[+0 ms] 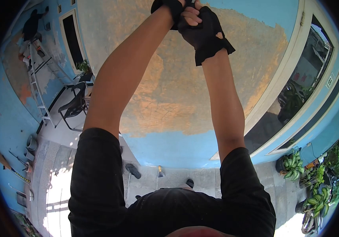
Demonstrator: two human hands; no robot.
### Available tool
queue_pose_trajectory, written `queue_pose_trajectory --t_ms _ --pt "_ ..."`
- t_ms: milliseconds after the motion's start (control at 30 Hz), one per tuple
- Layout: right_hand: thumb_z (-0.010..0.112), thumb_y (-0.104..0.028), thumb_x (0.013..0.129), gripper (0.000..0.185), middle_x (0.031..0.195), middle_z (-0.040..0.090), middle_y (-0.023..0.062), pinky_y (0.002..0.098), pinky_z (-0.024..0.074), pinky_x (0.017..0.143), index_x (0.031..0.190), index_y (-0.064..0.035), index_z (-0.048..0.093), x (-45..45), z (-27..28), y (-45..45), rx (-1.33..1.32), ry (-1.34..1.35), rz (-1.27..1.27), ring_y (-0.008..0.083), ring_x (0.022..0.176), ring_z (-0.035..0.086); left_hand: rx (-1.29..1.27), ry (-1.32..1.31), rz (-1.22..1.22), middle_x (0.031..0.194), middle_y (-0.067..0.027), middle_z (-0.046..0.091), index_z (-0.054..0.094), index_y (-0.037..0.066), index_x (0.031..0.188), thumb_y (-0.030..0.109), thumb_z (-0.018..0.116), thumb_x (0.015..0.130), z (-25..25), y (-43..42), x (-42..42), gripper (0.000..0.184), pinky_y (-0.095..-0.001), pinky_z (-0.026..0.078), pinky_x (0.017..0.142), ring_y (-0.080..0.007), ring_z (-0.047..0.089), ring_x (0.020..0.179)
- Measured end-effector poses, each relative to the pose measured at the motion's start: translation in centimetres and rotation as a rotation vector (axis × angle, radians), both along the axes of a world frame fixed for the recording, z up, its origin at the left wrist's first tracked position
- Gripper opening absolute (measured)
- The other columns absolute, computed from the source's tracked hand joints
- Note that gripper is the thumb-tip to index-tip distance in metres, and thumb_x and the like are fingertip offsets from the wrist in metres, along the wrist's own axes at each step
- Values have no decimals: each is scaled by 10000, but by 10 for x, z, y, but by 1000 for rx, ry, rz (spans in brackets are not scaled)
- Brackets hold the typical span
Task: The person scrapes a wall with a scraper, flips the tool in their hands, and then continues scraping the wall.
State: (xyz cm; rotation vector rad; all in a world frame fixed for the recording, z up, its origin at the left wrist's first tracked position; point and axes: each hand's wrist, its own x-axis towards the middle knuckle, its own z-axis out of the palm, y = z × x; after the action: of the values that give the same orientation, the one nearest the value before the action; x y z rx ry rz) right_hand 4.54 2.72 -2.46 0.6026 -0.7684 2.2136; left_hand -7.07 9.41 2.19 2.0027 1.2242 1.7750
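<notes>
Both my arms reach up to the wall (159,85), whose blue paint is gone over a wide grey and orange patch. My right hand (202,24), in a black fingerless glove, is closed with its fingers curled in. Right against it, at the top edge of the view, is my left hand (174,8), also in a black glove and partly cut off; it looks closed. Whatever the two hands grip is hidden behind the gloves and the frame edge.
On the left a person (32,27) stands on a ladder (37,85) by the wall. Nearby is a black chair (74,103). A yellow-handled tool (160,170) and a dark sandal (133,171) lie on the floor. A window (304,79) and potted plants (292,162) are at right.
</notes>
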Motion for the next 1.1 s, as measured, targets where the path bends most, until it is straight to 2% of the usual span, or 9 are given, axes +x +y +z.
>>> queue_pose_trajectory --t_ms 100,133,167,233,300,433,900,1033,1100 --pt "420 -171 1001 112 657 442 -3 233 357 437 918 -122 476 5 -22 -14 33 -25 -169 92 480 398 -72 -30 -50 898 -83 689 658 45 889 398 462 904 -2 -11 2 404 -346 460 768 -224 620 885" --pt "420 -171 1001 112 657 442 -3 233 357 437 918 -122 476 4 -24 -12 29 -19 -163 92 480 398 86 169 134 792 -99 663 642 58 874 396 462 907 0 -11 4 384 -391 481 602 -254 623 674" --pt "423 -167 999 105 660 439 -6 232 354 435 923 -125 482 4 -20 -7 46 -12 -162 90 480 396 94 173 135 792 -99 663 642 58 874 396 462 907 6 -11 4 384 -391 481 602 -254 623 674" --pt "426 -162 997 99 663 436 -9 230 352 434 927 -129 488 4 -18 -3 39 -12 -167 88 479 394 -369 -348 -197 682 -107 614 625 88 880 398 446 906 14 -99 26 359 -414 408 400 -265 546 453" --pt "431 -155 993 133 655 436 -14 229 350 430 1026 -216 544 2 -3 -5 -15 13 -32 85 475 395 -382 -354 -216 680 -107 613 624 88 881 398 446 906 11 -96 29 358 -414 405 396 -265 543 449" --pt "433 -146 992 87 653 430 -6 230 354 435 949 -136 508 4 -22 -7 26 29 -49 91 469 395 -395 -360 -251 669 -106 607 622 90 885 400 447 906 1 -102 31 357 -413 390 379 -264 530 431" --pt "384 -209 1023 173 652 442 0 237 346 437 920 -177 520 10 -23 -10 -10 -40 -167 95 474 392 -480 -445 -422 633 -103 586 616 96 897 405 448 903 1 -59 23 352 -410 338 322 -260 485 368" --pt "420 -168 1013 202 668 450 -3 230 351 437 1105 -215 592 9 -19 11 123 -49 -54 93 484 402 -470 -444 -473 622 -102 579 614 98 901 407 449 903 6 -63 22 351 -410 324 305 -259 473 350" --pt "415 -249 1021 176 609 475 20 244 391 377 884 -145 446 4 1 10 59 -116 -184 125 432 435 -485 -456 -505 617 -102 576 613 99 903 408 449 902 16 -51 9 350 -409 316 297 -259 466 341"
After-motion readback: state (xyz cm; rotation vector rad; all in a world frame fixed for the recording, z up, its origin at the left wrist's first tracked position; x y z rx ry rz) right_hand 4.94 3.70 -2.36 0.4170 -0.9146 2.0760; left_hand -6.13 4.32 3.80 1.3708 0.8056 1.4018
